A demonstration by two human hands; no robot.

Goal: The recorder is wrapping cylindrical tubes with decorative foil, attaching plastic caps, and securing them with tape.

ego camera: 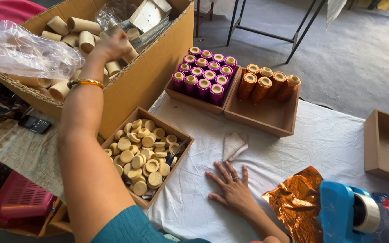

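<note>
Left hand (112, 45) blurry, fingers down among cardboard tubes (79, 36), so grip hard to tell. Clear plastic bag (21, 51) hides some tubes. Blue tape holder (347, 216) cut off by bottom edge. Wooden box (388, 146) on right cut off by side edge. Small thing inside too tiny to tell.

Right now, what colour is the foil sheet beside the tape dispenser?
The foil sheet is shiny copper-orange, seen in the head view.
</note>
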